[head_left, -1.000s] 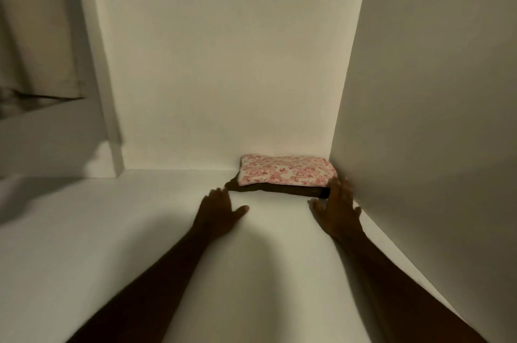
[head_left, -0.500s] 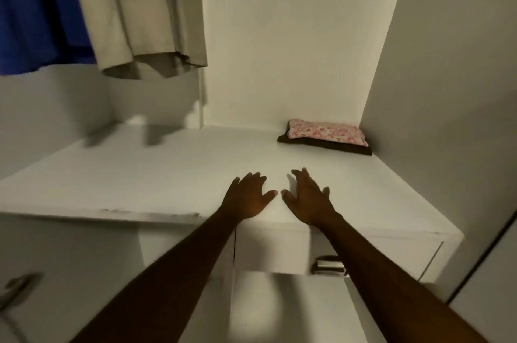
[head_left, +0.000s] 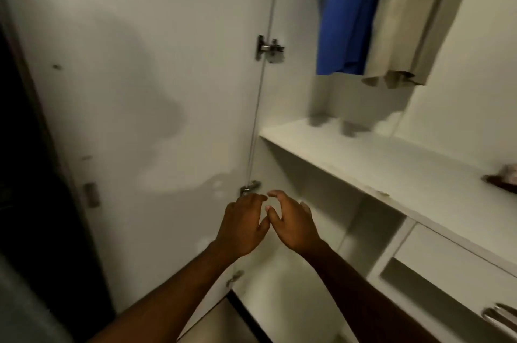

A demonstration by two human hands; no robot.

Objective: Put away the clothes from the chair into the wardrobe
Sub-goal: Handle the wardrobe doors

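Both my hands were empty. My left hand [head_left: 242, 226] and my right hand [head_left: 294, 226] hung close together in front of me, thumbs almost touching, fingers loosely curled around nothing. They were level with the lower hinge [head_left: 249, 188] of the open wardrobe door [head_left: 140, 91]. The folded clothes [head_left: 503, 181] lay on the wide shelf [head_left: 391, 172] at the far right edge of my view (only a blurred corner showed, something pale on top of something dark). A blue garment [head_left: 347, 12] and a beige garment [head_left: 405, 21] hung above that shelf. I judged that at least one pile was put away. The chair was out of sight, so I could not tell whether more clothes waited there. If they did, fetching them was what remained, and the door stood open for it.
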